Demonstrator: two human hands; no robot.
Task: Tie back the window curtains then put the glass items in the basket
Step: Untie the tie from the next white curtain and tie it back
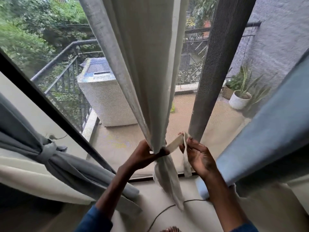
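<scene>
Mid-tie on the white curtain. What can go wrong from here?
1. No knot shows yet: the tie strip only spans from the gather to the right hand. If those fingers slip, the wrap likely loosens.
2. The left hand alone holds the white curtain bunched; easing off early may let the folds spread.
3. A cable lies below the curtain's tail, near the person's toes: possible trip or snag.

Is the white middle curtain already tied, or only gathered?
Gathered, not yet tied. The left hand grips the white curtain into a bunch, and the right hand holds the loose tie strip.
</scene>
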